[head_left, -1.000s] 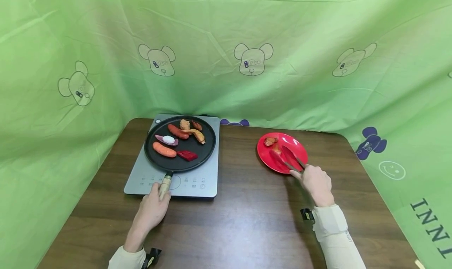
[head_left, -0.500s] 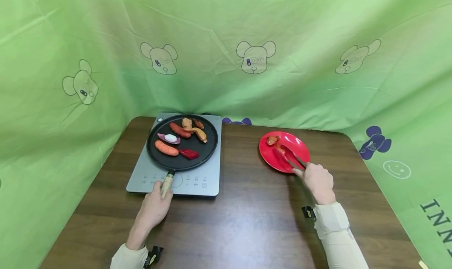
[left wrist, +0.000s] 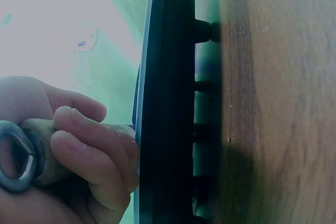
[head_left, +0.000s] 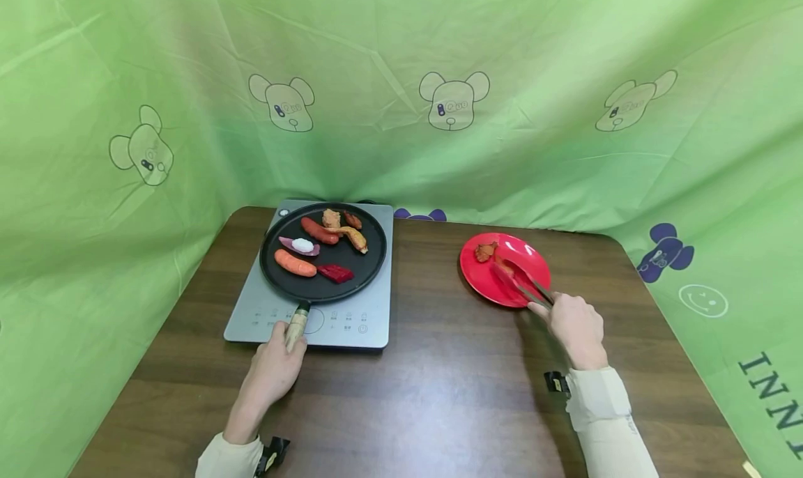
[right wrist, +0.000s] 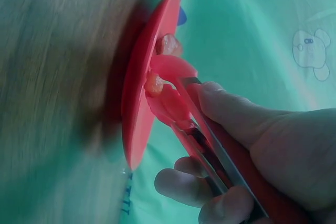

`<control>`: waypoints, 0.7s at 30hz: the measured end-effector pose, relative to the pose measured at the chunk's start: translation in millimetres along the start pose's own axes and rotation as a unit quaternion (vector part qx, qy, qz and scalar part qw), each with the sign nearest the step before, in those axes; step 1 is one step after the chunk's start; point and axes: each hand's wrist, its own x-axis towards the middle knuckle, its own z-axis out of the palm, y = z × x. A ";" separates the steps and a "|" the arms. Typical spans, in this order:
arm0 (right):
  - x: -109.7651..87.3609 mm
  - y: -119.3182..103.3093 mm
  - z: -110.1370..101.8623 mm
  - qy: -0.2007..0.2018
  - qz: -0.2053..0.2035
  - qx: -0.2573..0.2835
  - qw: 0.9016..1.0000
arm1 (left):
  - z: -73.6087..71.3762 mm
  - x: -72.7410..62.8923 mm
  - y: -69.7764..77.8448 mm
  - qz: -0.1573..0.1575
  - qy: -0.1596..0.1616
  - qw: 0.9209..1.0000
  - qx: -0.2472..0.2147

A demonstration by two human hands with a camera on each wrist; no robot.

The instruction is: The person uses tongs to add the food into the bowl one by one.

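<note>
My left hand grips the light handle of a black flat frying pan. In the left wrist view, its fingers curl round the handle, which ends in a metal ring. On the right, my right hand holds tongs with red tips over a red plate. A small orange-brown food piece lies between the tongs' tips, at the plate's surface. Beside it on the plate is a browned food piece like fried chicken.
The pan stands on a silver induction cooker. In it lie two sausages, one red and one orange, a dark red meat slice, a drumstick-like piece and other food. A green curtain surrounds the wooden table.
My right hand has shifted slightly right with the tongs, whose tips stay over the plate. The browned piece on the plate has turned a little. My left hand keeps its grip on the pan handle.
</note>
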 end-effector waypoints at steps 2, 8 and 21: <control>-1.7 1.8 -1.1 0.008 0.003 0.005 1.000 | -0.4 -0.3 0.0 0.001 0.002 1.000 0.001; -5.4 3.9 -8.1 0.015 0.014 0.017 1.000 | -1.2 -0.7 -0.3 -0.001 -0.002 1.000 0.002; -8.7 -2.9 -23.5 0.049 -0.011 0.025 0.998 | -0.2 -1.2 0.3 -0.004 -0.003 1.000 -0.003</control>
